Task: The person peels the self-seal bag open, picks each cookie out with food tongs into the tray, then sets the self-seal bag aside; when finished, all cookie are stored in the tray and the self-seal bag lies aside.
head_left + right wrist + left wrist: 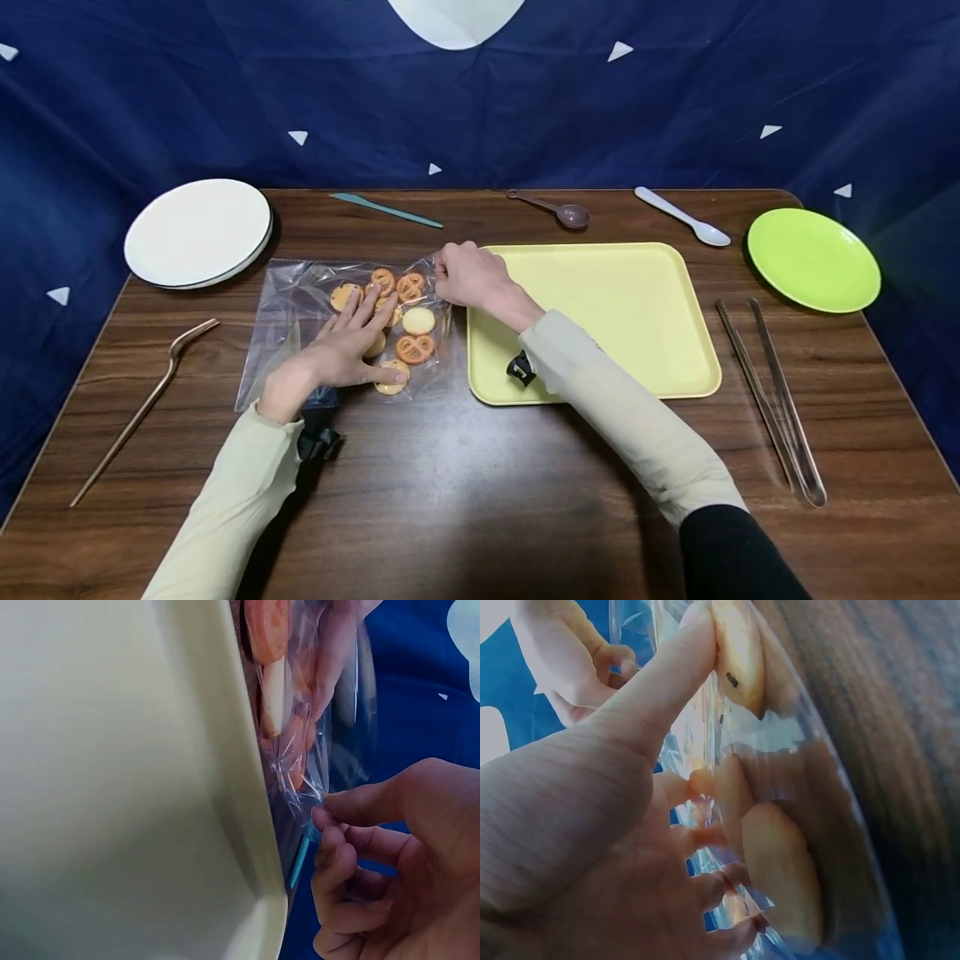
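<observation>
A clear plastic bag [277, 292] lies flat on the table, holding several pretzels [415, 350] and round cookies [418, 321]. My left hand [341, 350] rests on the bag with its fingers spread over the cookies. In the left wrist view the thumb presses the bag beside a cookie [739, 660] with a dark speck. My right hand [472, 275] pinches the bag's far right corner between thumb and curled forefinger, as the right wrist view shows at the bag's crinkled edge [311, 799]. That hand is next to the yellow tray's left rim.
A yellow tray [622, 317] lies under the right forearm. White plates [198, 233] and a fork [161, 383] are at left. Along the back lie a teal knife [386, 210], a brown measuring spoon [572, 217] and a white spoon [708, 233]. Tongs [787, 425] and a green plate [813, 258] are at right.
</observation>
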Demonstrator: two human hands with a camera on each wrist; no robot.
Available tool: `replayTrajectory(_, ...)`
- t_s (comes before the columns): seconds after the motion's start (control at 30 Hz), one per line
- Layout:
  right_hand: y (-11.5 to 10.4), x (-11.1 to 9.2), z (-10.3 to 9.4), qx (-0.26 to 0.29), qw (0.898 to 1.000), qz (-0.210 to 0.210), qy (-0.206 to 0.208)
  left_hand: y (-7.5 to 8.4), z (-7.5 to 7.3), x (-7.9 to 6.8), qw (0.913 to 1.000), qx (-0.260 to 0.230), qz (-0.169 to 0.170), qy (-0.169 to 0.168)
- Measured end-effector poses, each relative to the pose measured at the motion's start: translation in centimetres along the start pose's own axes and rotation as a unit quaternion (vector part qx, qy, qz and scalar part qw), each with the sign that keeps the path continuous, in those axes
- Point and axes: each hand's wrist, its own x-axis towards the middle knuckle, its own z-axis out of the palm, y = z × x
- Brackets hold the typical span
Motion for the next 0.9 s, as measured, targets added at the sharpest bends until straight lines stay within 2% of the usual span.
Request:
replayTrajectory(0.17,0.8,-0.3,-0.3,0.013,1.000,0.012,0.009,0.2,-0.1,-0.1,0.9999,0.010,0.000,-0.003)
replayTrajectory(0.37,1.2,-0.8,-0.7,0.030,1.000,0.009,0.001,0.2,-0.2,0.0,1.0000,0.004,0.000,-0.004)
replayTrajectory(0.63,2.0,-1.3,-1.3,0.021,0.999,0.036,-0.010,0.4,-0.3,-0.3,0.9999,0.013,-0.004,0.002)
replayTrajectory(0.9,2.8,-1.3,-1.1,0.073,0.996,0.048,-0.034,0.1,-0.1,-0.4,1.0000,-0.001,-0.006,0.004)
